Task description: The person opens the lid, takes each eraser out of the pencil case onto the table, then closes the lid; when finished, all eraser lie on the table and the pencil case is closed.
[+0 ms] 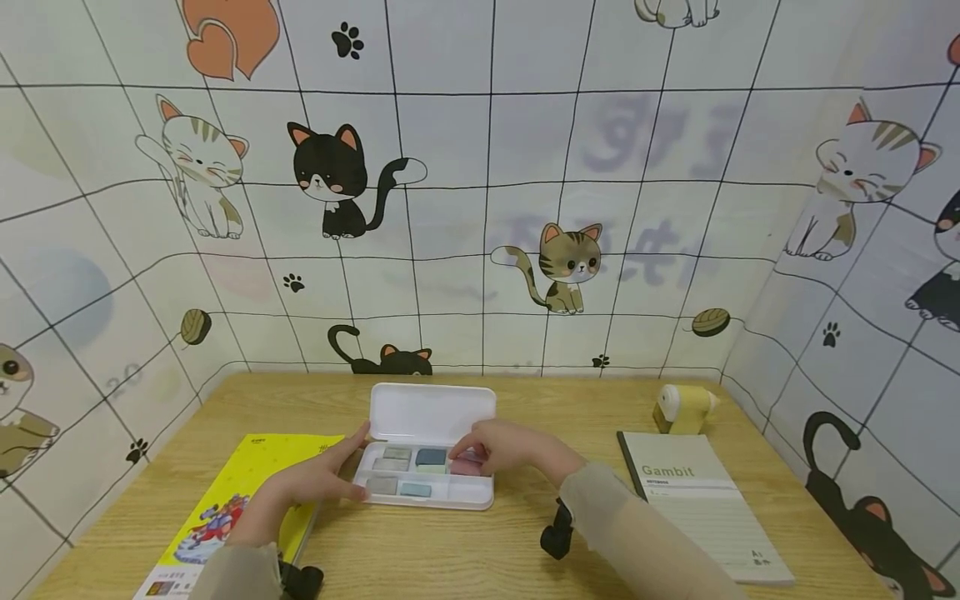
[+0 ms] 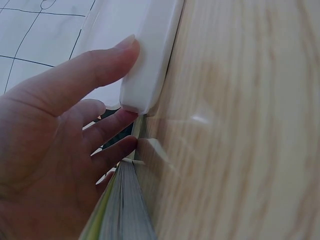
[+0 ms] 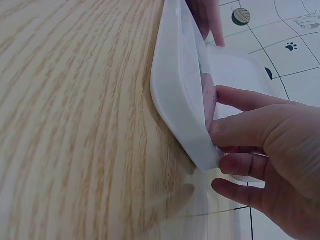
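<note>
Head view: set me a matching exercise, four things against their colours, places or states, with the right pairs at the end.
Column one
1. Box
2. Book
3. Notebook
4. Block at the fingertips of the right hand

Column two
A. Pink
B. Lid standing open
C. Lying to the right of the box
D. Yellow cover

Right pairs: 1-B, 2-D, 3-C, 4-A
</note>
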### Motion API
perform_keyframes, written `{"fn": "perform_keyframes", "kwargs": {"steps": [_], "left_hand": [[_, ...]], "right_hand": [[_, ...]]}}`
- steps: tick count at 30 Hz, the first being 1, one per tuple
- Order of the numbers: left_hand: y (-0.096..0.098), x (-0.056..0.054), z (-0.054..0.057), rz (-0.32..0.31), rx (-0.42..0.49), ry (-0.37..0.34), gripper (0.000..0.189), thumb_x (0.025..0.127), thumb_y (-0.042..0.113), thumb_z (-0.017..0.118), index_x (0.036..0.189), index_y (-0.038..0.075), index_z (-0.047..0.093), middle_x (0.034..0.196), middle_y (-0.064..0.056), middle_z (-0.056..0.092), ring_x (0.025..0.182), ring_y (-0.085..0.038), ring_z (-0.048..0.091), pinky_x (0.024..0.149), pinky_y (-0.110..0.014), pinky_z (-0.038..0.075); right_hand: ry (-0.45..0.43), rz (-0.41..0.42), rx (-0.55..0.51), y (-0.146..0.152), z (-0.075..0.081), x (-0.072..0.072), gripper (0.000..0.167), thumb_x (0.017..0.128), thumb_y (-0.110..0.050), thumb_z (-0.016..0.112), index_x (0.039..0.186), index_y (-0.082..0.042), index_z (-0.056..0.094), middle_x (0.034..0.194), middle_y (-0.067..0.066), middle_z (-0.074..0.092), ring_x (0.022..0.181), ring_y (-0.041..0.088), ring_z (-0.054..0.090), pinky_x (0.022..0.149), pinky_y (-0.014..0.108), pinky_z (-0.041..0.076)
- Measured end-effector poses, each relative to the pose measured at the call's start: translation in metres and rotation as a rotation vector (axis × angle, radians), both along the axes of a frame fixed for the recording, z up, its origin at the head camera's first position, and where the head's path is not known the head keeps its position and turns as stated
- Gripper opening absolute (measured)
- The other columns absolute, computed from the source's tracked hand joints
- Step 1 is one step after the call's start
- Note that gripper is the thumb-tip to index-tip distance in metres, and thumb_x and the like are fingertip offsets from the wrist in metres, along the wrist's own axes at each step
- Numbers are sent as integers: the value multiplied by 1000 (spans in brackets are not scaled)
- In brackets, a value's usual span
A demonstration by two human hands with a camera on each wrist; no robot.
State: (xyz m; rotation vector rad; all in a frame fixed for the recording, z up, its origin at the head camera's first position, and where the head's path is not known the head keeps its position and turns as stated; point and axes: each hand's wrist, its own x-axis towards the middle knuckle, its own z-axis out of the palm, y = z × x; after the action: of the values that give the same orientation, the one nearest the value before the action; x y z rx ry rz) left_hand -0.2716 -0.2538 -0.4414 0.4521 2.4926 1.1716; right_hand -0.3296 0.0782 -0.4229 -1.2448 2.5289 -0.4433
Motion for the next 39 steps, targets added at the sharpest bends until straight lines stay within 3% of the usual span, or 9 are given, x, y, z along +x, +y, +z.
{"fn": "perform_keyframes", "kwargs": {"steps": [12, 19, 26, 39], "left_hand": [[0, 1, 1, -15, -13, -2, 108, 80, 26, 79, 157, 14, 4, 157, -22, 17, 144, -41, 6, 111, -64, 6], [1, 1, 2, 6, -1, -6, 108, 78, 25, 80, 157, 16, 7, 157, -20, 19, 144, -41, 8, 111, -64, 7], [2, 0, 1, 4, -2, -3, 108, 78, 25, 81, 157, 17, 7, 157, -20, 20, 143, -41, 10, 111, -64, 8], [2, 0, 1, 15, -23, -5, 108, 78, 28, 80, 157, 17, 8, 158, -18, 20, 144, -40, 11, 111, -63, 10]], "right_hand": [[34, 12, -33, 4, 0, 3, 43, 83, -3, 74, 121, -22, 70, 82, -6, 51, 76, 8, 43, 64, 20, 37], [48, 25, 18, 1, 3, 4, 42, 84, -5, 74, 121, -25, 69, 83, -8, 50, 78, 7, 44, 66, 20, 39], [-8, 6, 58, -2, 12, 2, 45, 84, -1, 72, 123, -24, 68, 84, -7, 54, 79, 8, 48, 69, 21, 42], [-66, -55, -61, 13, 26, 9, 42, 89, -7, 66, 129, -17, 63, 90, -8, 58, 79, 12, 54, 68, 23, 46]]}}
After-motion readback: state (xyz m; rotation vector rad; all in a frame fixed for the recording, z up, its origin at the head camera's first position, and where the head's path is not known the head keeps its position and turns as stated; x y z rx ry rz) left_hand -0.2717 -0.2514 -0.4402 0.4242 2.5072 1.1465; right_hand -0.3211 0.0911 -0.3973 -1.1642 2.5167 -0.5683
